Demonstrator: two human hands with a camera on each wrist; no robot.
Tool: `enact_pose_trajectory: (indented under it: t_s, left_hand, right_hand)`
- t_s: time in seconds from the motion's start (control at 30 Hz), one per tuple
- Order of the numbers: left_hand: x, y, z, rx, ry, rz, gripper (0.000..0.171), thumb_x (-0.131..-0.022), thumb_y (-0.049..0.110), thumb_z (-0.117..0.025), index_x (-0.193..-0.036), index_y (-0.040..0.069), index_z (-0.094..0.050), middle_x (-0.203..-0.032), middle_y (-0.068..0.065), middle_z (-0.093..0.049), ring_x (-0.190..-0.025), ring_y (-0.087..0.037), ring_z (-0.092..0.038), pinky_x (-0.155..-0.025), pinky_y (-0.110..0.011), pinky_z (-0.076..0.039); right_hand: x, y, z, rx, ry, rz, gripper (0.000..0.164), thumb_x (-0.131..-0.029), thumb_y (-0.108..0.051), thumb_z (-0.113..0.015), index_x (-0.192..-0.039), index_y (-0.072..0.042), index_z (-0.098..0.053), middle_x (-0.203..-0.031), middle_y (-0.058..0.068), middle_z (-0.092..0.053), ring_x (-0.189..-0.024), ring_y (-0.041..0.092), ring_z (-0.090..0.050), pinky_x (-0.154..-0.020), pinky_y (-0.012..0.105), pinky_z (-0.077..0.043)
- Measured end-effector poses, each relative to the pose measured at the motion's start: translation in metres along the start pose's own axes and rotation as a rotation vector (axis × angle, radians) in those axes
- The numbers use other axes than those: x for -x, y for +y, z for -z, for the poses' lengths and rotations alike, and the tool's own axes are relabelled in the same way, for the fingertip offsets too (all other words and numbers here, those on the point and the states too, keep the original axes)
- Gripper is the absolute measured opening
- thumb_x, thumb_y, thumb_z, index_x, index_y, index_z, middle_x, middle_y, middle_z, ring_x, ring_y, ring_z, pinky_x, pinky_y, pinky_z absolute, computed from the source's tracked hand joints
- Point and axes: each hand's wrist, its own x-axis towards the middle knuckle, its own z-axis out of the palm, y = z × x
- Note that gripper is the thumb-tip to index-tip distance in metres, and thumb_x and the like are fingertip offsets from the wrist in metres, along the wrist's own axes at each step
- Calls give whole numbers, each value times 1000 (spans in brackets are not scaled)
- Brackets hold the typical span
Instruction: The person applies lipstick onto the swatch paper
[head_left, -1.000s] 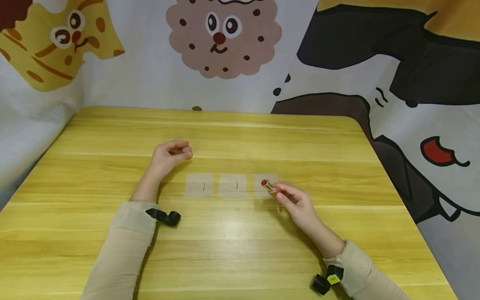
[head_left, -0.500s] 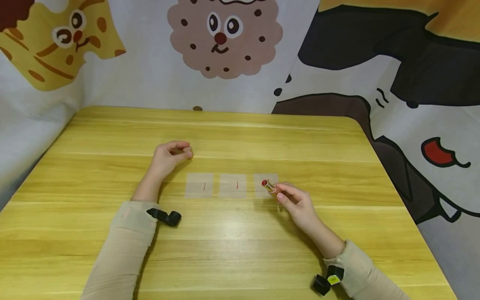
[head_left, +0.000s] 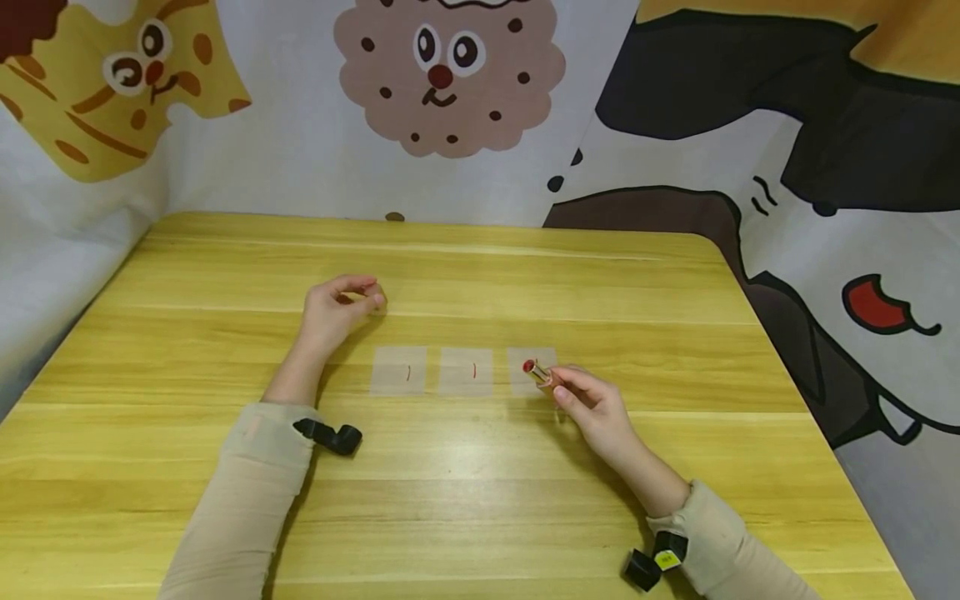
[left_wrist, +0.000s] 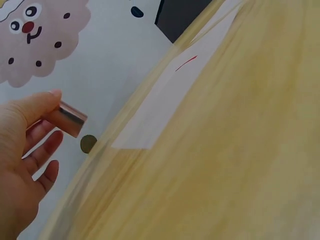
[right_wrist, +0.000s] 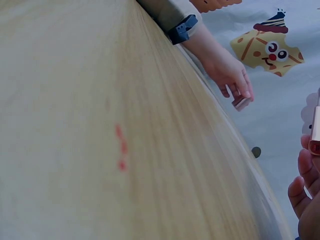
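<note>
My right hand pinches an uncapped lipstick between thumb and fingers. Its red tip points up and left, over the rightmost pale square sheet. In the right wrist view only part of the lipstick shows, at the right edge. A shiny rose-gold lipstick cap is pinched between thumb and forefinger of my left hand; the other fingers are spread loosely. That hand is beyond the left sheet. The left sheet and the middle sheet each bear one short red stroke.
A wood-grain table lies under both arms. Behind it hangs a white cloth printed with cartoon food. Black wrist cameras sit on both sleeves. Blurred red marks appear in the right wrist view; their surface is unclear.
In the head view my left hand has shifted slightly away from me and its fingers have turned a little. The right hand and lipstick have stayed in place.
</note>
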Motion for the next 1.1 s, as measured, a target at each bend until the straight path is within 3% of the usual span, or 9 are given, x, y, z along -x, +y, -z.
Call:
enact_pose_trajectory:
  t_s: [0.13,0.3,0.53,0.67,1.0,1.1]
  left_hand:
    - [0,7,-3,22,16,5,44,-83,30,-77,-116,2,-68,-103,-9,-66,-96,-19,-54,-79,-27,-41]
    - [1,19,-8,40,38,-64,39,-83,21,-77,-113,-1,-68,-101,-10,-67,-95,-18,-56,-79,-28,-42]
    - [16,61,-14,51,33,-147,29,-84,6,-74,-108,-9,-67,-95,-14,-67,-89,-18,-56,-76,-29,-43]
    - [22,76,-18,67,21,-189,26,-84,3,-73,-106,-10,-67,-97,-21,-66,-88,-17,-57,-76,-32,-44]
    - [30,95,-28,170,37,-258,24,-82,-1,-73,-103,-12,-66,-93,-20,-66,-84,-13,-58,-74,-29,-45]
    - [27,88,-32,234,37,-288,23,-82,1,-74,-102,-8,-68,-89,-13,-67,-84,-14,-59,-73,-28,-45]
  right_hand:
    - [0,0,0,-9,-3,6,22,-93,9,-54,-113,13,-61,-109,-4,-65,-83,14,-60,-66,23,-52]
    - [1,1,1,-19,-9,16,23,-93,8,-54,-114,13,-61,-109,-3,-65,-80,16,-60,-67,23,-52]
    - [0,3,1,-23,-22,29,23,-93,8,-55,-114,12,-61,-109,-2,-66,-79,16,-60,-65,23,-52]
    - [0,4,0,-28,-24,27,23,-93,8,-55,-115,11,-61,-109,-2,-66,-79,16,-61,-65,23,-53]
    - [0,3,0,-32,-19,32,24,-92,9,-55,-116,10,-62,-111,-3,-65,-84,11,-61,-69,22,-52]
    - [0,3,0,-35,-21,39,24,-92,9,-55,-116,10,-62,-111,-2,-65,-82,13,-60,-68,22,-52]
